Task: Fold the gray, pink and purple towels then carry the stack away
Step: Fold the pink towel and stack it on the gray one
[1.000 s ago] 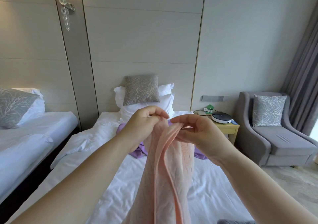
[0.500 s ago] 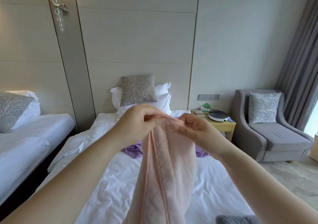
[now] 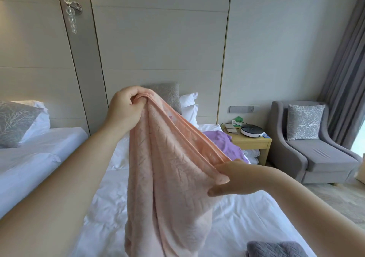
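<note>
Hands, held together at top edge of pink towel (image 3: 167, 177) half second earlier, are now drawn apart: left hand (image 3: 126, 106) raised, right hand (image 3: 235, 179) lowered along smooth hem. Corner is clenched in left fingers; hem is pinched by right thumb and fingers. Plush embossed cloth is hung in long folds above creased white bed (image 3: 110, 207). Behind, purple towel (image 3: 223, 144) is crumpled at far end; gray towel (image 3: 276, 249), quilted, is at frame bottom
</note>
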{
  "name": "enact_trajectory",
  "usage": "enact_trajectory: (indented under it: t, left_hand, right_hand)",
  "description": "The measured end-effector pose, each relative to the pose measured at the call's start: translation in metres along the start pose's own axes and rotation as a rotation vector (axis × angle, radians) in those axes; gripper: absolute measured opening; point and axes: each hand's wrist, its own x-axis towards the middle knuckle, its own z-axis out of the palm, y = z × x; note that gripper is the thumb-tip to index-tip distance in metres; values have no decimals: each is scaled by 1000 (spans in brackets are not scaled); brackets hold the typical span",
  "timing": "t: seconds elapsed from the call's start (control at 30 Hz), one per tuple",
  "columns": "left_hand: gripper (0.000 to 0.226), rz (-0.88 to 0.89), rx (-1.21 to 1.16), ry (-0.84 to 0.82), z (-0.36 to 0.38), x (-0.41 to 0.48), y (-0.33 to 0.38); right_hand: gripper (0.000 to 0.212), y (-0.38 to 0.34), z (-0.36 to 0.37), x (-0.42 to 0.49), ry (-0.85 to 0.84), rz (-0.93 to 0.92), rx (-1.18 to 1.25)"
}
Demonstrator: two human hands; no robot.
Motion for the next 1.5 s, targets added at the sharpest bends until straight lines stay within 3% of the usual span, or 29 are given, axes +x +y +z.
enact_trajectory:
  t: [0.13,0.23,0.33,0.5,0.57,0.63,0.73,0.83,0.93,1.07,1.17,1.27,1.33,1.5]
  left_hand:
    - [27,-79,104,11,-3,-5,-21]
    - [24,-155,110,3,-7,-7,-32]
    - [23,-190,86,-12,-9,-7,-34]
    - [23,-201,66,-5,-8,-7,-30]
    - [22,-222,59,3,-8,-8,-30]
    - [22,-246,51,7,-8,-9,-32]
    - [21,-257,20,7,-6,-12,-33]
    - [24,-224,11,-16,-4,-16,-31]
    - [23,-200,17,-29,0,-21,-26]
    - [24,-179,-8,-44,4,-24,-22]
    - [24,-168,-13,-42,3,-25,-22]
    - [23,-198,-25,-15,-4,-24,-25]
    - [22,-227,-11,8,-11,-23,-29]
    - [22,-315,83,-11,-27,-21,-44]
  right_hand:
    - [34,4,-18,-7,136,-6,-261]
    - [46,7,-34,-10,199,11,-397]
    - [28,0,-45,-15,119,15,-317]
    - [27,-13,-50,-21,29,-48,-125]
    - [38,-11,-45,-22,-14,-22,-88]
    - [48,-11,-39,-22,-110,36,108]
    - [33,-3,-31,-19,-117,80,395]
    - [20,6,-23,-20,-58,71,221]
    - [33,5,-10,-17,-112,50,100]
    - [25,7,8,-8,-118,-10,-80]
    - [22,12,17,-7,12,-42,-198]
    - [16,17,16,-10,277,-72,-68]
    - [28,19,9,-15,433,-97,-52]
    - [47,5,-12,-37,674,-240,-410]
